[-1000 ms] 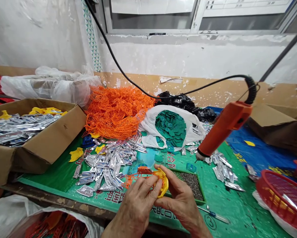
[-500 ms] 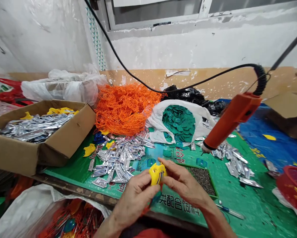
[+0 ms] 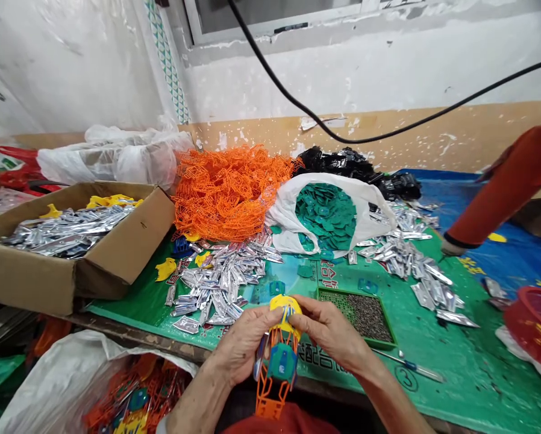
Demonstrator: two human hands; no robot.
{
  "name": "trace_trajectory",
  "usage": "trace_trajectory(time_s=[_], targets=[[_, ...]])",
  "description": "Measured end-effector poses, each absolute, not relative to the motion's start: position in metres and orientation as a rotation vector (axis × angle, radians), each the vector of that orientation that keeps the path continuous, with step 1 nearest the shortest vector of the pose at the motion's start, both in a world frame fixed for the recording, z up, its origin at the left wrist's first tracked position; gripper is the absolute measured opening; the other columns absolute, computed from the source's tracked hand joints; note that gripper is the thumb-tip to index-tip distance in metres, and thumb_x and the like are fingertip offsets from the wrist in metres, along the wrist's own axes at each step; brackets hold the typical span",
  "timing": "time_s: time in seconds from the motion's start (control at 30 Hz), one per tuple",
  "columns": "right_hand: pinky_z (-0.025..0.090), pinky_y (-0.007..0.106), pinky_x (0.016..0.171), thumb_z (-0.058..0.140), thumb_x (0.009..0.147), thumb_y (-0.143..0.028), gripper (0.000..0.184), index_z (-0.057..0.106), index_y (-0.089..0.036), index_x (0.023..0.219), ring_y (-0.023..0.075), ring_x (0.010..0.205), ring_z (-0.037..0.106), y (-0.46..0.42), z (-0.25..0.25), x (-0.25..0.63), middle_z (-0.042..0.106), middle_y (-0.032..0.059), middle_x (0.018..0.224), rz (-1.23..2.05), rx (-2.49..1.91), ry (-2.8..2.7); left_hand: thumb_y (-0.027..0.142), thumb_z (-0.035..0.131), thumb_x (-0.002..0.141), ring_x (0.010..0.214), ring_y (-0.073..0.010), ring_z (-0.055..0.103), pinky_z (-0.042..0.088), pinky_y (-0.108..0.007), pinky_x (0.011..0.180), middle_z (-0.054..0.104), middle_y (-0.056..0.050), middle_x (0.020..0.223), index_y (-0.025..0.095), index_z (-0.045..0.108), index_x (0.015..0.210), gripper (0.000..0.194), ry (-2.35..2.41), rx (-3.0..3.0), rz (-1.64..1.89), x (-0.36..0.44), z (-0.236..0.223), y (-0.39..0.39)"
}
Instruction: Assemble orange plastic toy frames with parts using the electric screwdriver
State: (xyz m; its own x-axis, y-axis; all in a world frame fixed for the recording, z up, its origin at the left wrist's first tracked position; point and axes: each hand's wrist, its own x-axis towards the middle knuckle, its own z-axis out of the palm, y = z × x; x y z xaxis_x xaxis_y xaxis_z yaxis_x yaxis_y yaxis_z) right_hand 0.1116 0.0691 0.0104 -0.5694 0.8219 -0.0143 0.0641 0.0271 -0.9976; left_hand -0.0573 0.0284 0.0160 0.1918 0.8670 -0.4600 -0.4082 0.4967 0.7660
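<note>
Between both hands, near the table's front edge, is a plastic toy vehicle body [image 3: 283, 360] with a yellow top end, an orange lattice frame, a green panel in the middle and silver strips on its side. My left hand [image 3: 247, 340] is closed around its left side. Fingers of my right hand [image 3: 327, 328] pinch the yellow end from the right. Just beyond the hands lies a loose green plastic piece [image 3: 277, 288]. Right of them stands a green tray of small dark screws [image 3: 369, 316], with a screwdriver [image 3: 415, 366] lying in front.
An orange-red power screwdriver [image 3: 500, 193] hangs at the right. Silver pieces [image 3: 220, 280] lie left of centre, behind them an orange lattice heap [image 3: 234, 193] and a bag of green pieces [image 3: 327, 217]. A cardboard box [image 3: 117, 265] stands left; a red basket [image 3: 535, 331] sits right.
The assembly has turned in my hands, so its orange frame and green panel now face up. The hanging power screwdriver has swung to the right.
</note>
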Motion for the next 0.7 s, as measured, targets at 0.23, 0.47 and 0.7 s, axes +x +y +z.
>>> trace_trajectory(time_s=[0.23,0.47,0.7], targets=[[0.048,0.027,0.068,0.056,0.09,-0.044,0.029,0.071,-0.019,0.094,0.0168,0.074,0.057,0.06,-0.006,0.111,0.064,0.0013,0.078,1.218,-1.079,-1.944,0.039,0.084,0.061,0.045,-0.0058,0.047,0.035,-0.017,0.043,0.062,-0.001,0.059,0.007,0.073,0.08,0.04,1.064,0.61,0.92,-0.055,0.009,0.027],[0.053,0.038,0.067,0.069,0.08,-0.045,0.047,0.063,-0.022,0.12,0.0215,0.083,0.061,0.074,0.053,0.198,0.058,0.0103,0.112,-0.015,-1.37,-1.268,0.039,0.084,0.059,0.049,-0.0111,0.057,0.044,-0.02,0.047,0.069,-0.006,0.062,0.008,0.072,0.075,0.037,1.016,0.53,0.886,-0.044,0.008,0.026],[0.035,0.049,0.107,0.086,0.056,-0.038,0.088,0.048,-0.022,0.134,0.0332,0.124,0.044,0.154,0.102,0.255,0.044,0.0132,0.135,0.123,-1.307,-1.084,0.034,0.084,0.056,0.05,-0.0148,0.062,0.049,-0.023,0.049,0.07,-0.008,0.063,0.009,0.071,0.075,0.034,0.928,0.415,0.808,-0.036,-0.002,0.025]])
